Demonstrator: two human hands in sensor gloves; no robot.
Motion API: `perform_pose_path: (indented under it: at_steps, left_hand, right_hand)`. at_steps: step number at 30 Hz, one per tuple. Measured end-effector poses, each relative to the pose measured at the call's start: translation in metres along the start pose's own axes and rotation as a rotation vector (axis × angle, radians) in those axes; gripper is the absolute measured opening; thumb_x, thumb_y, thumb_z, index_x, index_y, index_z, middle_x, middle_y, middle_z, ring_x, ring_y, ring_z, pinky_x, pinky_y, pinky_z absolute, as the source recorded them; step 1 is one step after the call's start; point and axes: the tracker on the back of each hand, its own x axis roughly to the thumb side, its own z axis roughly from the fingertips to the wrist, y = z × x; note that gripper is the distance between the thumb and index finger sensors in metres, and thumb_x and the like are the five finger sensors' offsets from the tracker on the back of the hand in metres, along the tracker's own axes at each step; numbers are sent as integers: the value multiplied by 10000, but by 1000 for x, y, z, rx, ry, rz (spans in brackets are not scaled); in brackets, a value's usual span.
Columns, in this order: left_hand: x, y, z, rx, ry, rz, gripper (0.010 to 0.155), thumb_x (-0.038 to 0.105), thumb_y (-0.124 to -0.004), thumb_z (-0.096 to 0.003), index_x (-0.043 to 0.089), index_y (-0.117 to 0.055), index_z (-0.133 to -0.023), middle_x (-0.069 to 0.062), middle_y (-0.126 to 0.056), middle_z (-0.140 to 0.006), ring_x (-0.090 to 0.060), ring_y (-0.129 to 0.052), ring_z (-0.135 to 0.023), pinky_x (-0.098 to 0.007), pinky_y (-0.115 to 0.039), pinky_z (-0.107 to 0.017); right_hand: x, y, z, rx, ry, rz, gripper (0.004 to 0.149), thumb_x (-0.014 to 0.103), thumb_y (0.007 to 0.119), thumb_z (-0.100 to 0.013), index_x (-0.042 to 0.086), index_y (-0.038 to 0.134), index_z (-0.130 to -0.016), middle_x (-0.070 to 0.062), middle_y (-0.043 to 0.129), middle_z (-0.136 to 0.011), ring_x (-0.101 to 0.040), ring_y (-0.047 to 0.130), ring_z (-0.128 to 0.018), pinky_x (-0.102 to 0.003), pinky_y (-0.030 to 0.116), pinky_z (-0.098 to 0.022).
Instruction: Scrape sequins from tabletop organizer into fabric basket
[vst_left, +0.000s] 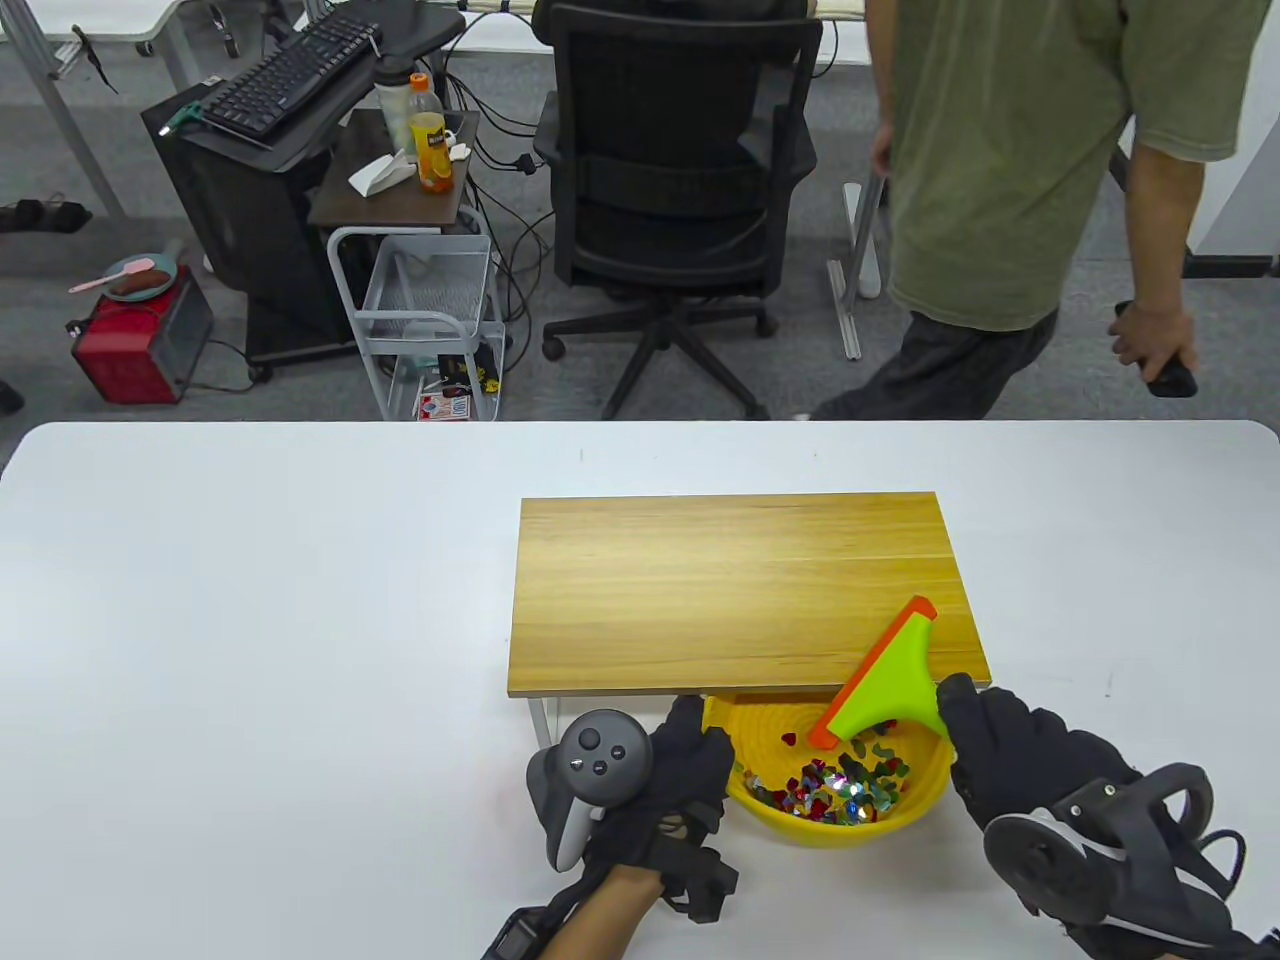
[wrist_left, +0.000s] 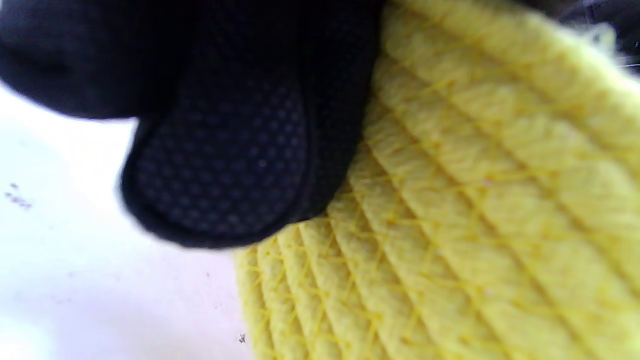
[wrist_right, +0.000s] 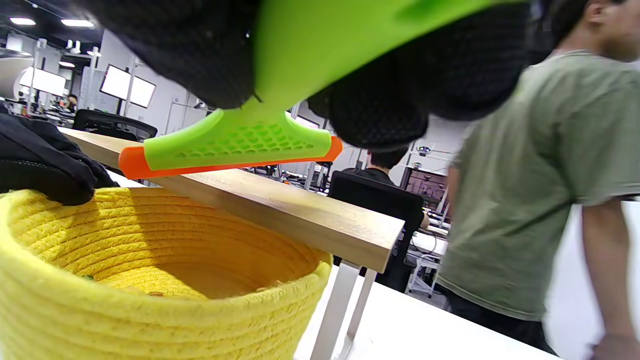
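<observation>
Resting on a white counter (vst_left: 250, 620), a wooden tabletop organizer (vst_left: 740, 590) is standing on pale legs, its flat top showing bare wood grain. A yellow fabric basket (vst_left: 905, 812) of coiled rope is sitting on the counter at the organizer's near edge, its far rim tucked partly beneath that edge. Sequins (vst_left: 835, 785) in red, green, blue and silver are lying heaped in the bottom of the basket.

Left hand (vst_left: 665, 775): its gloved grip is closing on the basket's left rim, fingers reaching over the top edge; in the left wrist view a dotted fingertip (wrist_left: 225, 165) is pressing against the woven outer wall of the basket (wrist_left: 475, 200), with the counter (wrist_left: 75, 280) pale beneath. A grey tracker (vst_left: 590, 775) is sitting on the back of this hand.

Right hand (vst_left: 1020, 755): its grip is wrapping around the handle of a green scraper (vst_left: 890, 680) with an orange blade strip. The scraper is tilting, its orange blade running from the organizer's near right corner down over the basket opening. In the right wrist view the scraper (wrist_right: 240, 142) is hanging just above the organizer's edge (wrist_right: 280, 210), gloved fingers (wrist_right: 375, 110) closing around its neck, the basket rim (wrist_right: 165, 310) below.

Beyond the counter, a person in a green shirt (vst_left: 1010, 150) is standing beside a black office chair (vst_left: 670, 170).
</observation>
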Motion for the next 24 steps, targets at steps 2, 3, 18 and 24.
perform_pose_path:
  at_steps: [2, 3, 18, 24]
  left_hand:
    - [0, 0, 0, -1, 2, -1, 548, 373, -744, -493, -53, -686, -832, -181, -1067, -404, -280, -1111, -166, -440, -950, -149]
    - [0, 0, 0, -3, 3, -1, 547, 373, -744, -493, -52, -686, -833, -182, -1067, -404, -279, -1111, -164, -441, -950, -149]
    - [-2, 2, 2, -37, 42, -48, 537, 368, -742, -494, -49, -697, -830, -182, -1069, -405, -282, -1110, -165, -444, -947, -150]
    - [1, 13, 9, -51, 60, -105, 520, 364, -743, -494, -41, -720, -819, -179, -1075, -397, -283, -1108, -156, -445, -944, -143]
  right_hand:
    - [-2, 5, -3, -15, -1, -11, 623, 335, 826, -588, 93, 529, -1079, -211, 738, -983, -376, 958, -630, -459, 847, -428]
    - [-4, 7, -4, -17, -1, -15, 623, 338, 823, -589, 94, 526, -1079, -207, 736, -984, -372, 957, -633, -457, 847, -430]
    - [-21, 45, -30, -106, 112, -124, 616, 341, 756, -607, 74, 473, -1084, -218, 697, -993, -353, 945, -634, -426, 851, -423]
    - [-23, 50, -34, -145, 154, -152, 615, 342, 755, -610, 71, 473, -1084, -221, 700, -990, -351, 947, -628, -419, 854, -414]
